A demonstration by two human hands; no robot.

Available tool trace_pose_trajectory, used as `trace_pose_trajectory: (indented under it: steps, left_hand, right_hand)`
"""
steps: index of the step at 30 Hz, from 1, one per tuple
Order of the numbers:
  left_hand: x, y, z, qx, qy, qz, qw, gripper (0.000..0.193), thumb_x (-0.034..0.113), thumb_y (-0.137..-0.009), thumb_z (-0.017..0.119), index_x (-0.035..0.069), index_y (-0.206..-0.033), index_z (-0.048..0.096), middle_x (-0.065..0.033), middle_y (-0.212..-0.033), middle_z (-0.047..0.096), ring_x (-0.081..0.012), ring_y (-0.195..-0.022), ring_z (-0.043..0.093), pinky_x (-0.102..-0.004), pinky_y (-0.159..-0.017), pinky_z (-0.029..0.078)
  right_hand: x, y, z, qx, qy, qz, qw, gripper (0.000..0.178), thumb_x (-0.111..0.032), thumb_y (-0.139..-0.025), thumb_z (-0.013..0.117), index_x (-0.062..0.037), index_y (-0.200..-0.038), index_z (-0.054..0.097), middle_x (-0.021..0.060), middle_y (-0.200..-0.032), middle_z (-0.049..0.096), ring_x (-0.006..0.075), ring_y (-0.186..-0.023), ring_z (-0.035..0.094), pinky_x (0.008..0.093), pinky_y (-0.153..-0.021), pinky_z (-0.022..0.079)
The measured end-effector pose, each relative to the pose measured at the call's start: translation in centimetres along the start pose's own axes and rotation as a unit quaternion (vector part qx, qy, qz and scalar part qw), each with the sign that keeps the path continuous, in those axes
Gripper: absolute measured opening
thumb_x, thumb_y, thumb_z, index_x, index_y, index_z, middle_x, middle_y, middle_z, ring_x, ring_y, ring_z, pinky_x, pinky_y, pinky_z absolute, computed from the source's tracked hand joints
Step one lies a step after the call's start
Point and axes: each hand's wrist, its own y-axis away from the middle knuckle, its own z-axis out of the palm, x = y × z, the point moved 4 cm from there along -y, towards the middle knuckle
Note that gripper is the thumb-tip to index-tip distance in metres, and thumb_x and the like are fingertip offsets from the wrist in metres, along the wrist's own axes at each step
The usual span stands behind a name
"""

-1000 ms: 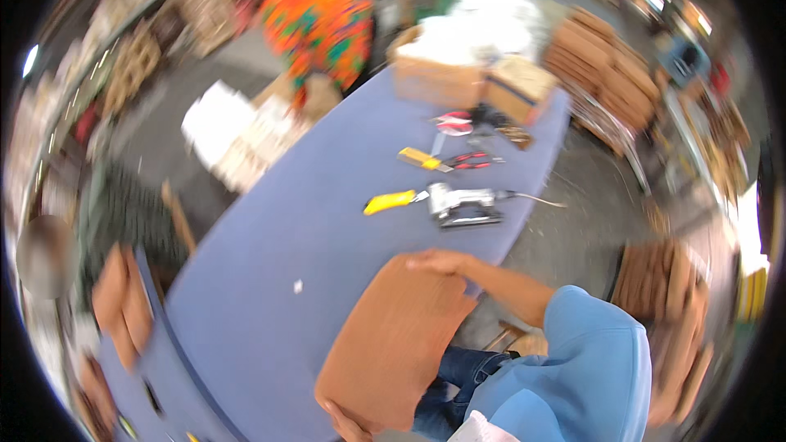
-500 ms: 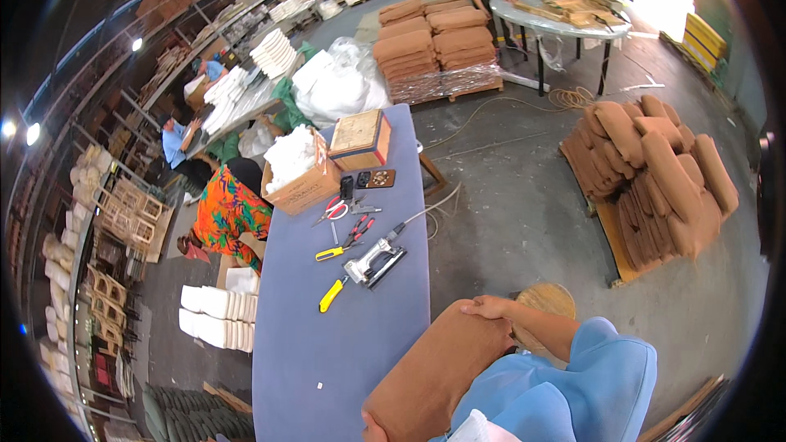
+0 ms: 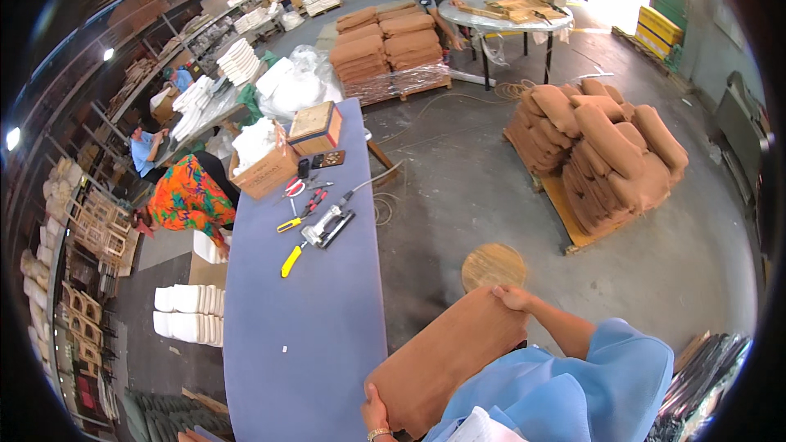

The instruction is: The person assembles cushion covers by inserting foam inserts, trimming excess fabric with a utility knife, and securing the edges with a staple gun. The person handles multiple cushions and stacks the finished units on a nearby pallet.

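Observation:
A brown upholstered cushion [image 3: 446, 360] is held in front of my body, beside the right edge of the blue-covered table. My right hand [image 3: 512, 298] grips its far right corner, thumb on top. At the near left end, my left hand [image 3: 375, 411] is closed on the edge. The undersides of both hands' grips are hidden. On the table lie a staple gun [image 3: 327, 227] with a hose, a yellow-handled utility knife [image 3: 291, 262], a yellow screwdriver [image 3: 288, 225], red-handled pliers [image 3: 314, 203] and scissors [image 3: 295, 187].
A round wooden stool [image 3: 493, 268] stands just beyond the cushion. Brown cushions are piled on a pallet [image 3: 602, 229] to the right. A carton of white stuffing [image 3: 266, 170] sits on the table [image 3: 311, 344]. Co-workers are at the left and by the round table [image 3: 508, 23].
The view has turned right, so the table appears further left. I still hold the cushion in both hands, now further from the table and with the stool more exposed. The far co-worker has bent down.

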Motion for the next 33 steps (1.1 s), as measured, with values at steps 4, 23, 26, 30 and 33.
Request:
trace_pose_trajectory:
  steps: [4, 23, 26, 30, 33]
  left_hand:
    - [7.8, 4.1, 2.1, -0.042, -0.031, 0.061, 0.997, 0.091, 0.071, -0.093, 0.057, -0.018, -0.114, 0.068, -0.0392, -0.112, 0.068, -0.0511, -0.114, 0.065, -0.0508, -0.096, 0.050]
    - [38.4, 27.4, 36.6, -0.399, -0.050, 0.335, 0.852, 0.066, 0.045, -0.093, 0.076, -0.007, -0.131, 0.062, -0.0165, -0.124, 0.071, -0.0229, -0.110, 0.069, -0.0380, -0.096, 0.054]
    - [41.2, 30.6, 42.0, -0.415, -0.073, 0.388, 0.820, 0.065, 0.048, -0.093, 0.076, -0.006, -0.127, 0.066, -0.0140, -0.119, 0.073, -0.0203, -0.107, 0.068, -0.0368, -0.095, 0.054]
    - [44.5, 34.2, 48.9, -0.474, -0.053, 0.431, 0.766, 0.058, 0.044, -0.093, 0.077, -0.006, -0.121, 0.067, -0.0138, -0.110, 0.075, -0.0206, -0.098, 0.070, -0.0353, -0.089, 0.055]
    - [46.6, 36.2, 54.8, -0.499, -0.053, 0.452, 0.738, 0.058, 0.044, -0.092, 0.078, -0.007, -0.118, 0.068, -0.0148, -0.107, 0.076, -0.0212, -0.096, 0.071, -0.0357, -0.088, 0.056]
  right_hand:
    - [5.9, 6.3, -4.0, 0.068, -0.127, 0.087, 0.986, 0.059, -0.051, -0.107, 0.044, -0.0063, -0.142, 0.061, 0.0178, -0.140, 0.064, 0.0324, -0.133, 0.058, 0.0452, -0.113, 0.042]
    - [34.8, 27.2, -26.2, 0.275, -0.559, 0.013, 0.782, 0.064, -0.042, -0.098, 0.069, -0.0011, -0.145, 0.051, 0.0143, -0.138, 0.062, 0.0264, -0.127, 0.061, 0.0444, -0.102, 0.054]
    - [38.0, 29.4, -27.7, 0.285, -0.616, 0.015, 0.734, 0.069, -0.043, -0.096, 0.071, -0.0009, -0.146, 0.050, 0.0137, -0.139, 0.062, 0.0271, -0.125, 0.062, 0.0447, -0.105, 0.052]
    - [41.8, 31.6, -30.0, 0.307, -0.618, 0.022, 0.723, 0.076, -0.047, -0.092, 0.075, -0.0012, -0.147, 0.050, 0.0139, -0.138, 0.062, 0.0274, -0.122, 0.063, 0.0437, -0.103, 0.052]
    - [41.7, 33.0, -31.8, 0.367, -0.624, 0.033, 0.689, 0.083, -0.049, -0.088, 0.078, -0.0002, -0.148, 0.047, 0.0139, -0.137, 0.062, 0.0275, -0.122, 0.063, 0.0432, -0.102, 0.052]
